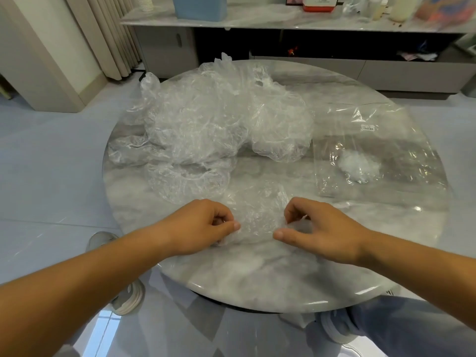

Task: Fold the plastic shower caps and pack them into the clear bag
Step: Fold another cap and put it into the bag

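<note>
My left hand and right hand pinching crinkly clear plastic shower cap at gathered rim; feeling flimsy, slippery, featherlight.

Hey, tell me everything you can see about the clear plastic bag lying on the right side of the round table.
The clear glossy plastic bag lies flat on the right part of the round grey marble table, reaching its rim. Its film is wrinkled and catches glare. A small white label, unreadable, sits near its far end. A small white crumpled wad seems to lie inside. The left hand and right hand pinch a crumpled transparent shower cap, apart from the bag.
</note>
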